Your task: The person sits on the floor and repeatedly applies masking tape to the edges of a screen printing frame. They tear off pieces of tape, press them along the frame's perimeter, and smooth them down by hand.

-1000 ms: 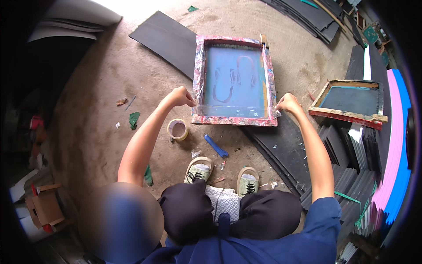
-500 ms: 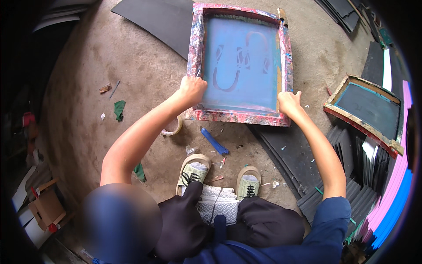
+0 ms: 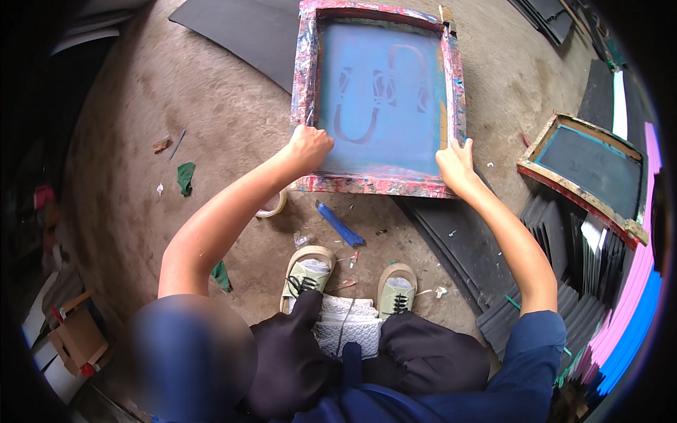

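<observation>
L hand (image 3: pixel 311 149), R hand (image 3: pixel 457 166) apart, curled at opp. sides of paint-stained frame (image 3: pixel 374 185); grip: can't tell

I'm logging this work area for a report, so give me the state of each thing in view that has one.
Large frame: paint-smeared, hollow side up
Left hand: curled at its left side, hold unclear
Right hand: bent at its right side, hold unclear
Smaller frame: set aside, untouched
Tape roll: untouched, partly hidden
Blue strip: lying loose
Shoes: worn, laced
Pink sheets: stacked
</observation>
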Action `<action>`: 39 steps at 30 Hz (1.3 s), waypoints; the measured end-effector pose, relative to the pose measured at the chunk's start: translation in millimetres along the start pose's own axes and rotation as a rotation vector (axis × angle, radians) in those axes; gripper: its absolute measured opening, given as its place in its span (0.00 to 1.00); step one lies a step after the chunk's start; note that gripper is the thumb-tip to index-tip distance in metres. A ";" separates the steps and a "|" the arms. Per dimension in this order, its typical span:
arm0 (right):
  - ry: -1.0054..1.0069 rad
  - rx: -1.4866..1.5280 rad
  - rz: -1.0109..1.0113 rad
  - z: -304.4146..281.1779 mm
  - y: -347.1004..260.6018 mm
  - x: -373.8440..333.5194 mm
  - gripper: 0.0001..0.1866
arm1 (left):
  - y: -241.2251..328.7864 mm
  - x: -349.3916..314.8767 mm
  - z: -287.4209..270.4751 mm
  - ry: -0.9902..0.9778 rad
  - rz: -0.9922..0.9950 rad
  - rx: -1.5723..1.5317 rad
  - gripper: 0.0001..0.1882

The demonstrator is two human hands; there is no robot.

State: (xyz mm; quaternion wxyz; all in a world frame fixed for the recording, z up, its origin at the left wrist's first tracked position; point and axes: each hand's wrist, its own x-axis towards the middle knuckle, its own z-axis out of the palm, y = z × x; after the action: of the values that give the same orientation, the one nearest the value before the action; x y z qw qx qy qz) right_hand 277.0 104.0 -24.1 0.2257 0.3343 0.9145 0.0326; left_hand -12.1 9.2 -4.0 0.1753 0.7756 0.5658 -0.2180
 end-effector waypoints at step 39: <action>0.157 0.704 -0.144 -3.1 36.3 -48.9 0.11 | -17.1 -43.2 22.8 0.370 0.065 -0.412 0.15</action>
State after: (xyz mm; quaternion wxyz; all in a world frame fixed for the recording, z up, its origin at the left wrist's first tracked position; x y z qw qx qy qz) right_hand 330.3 101.8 5.4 0.0275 0.3228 0.9054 -0.2745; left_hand -43.0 -32.2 -0.5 0.2301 0.7679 0.5956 0.0527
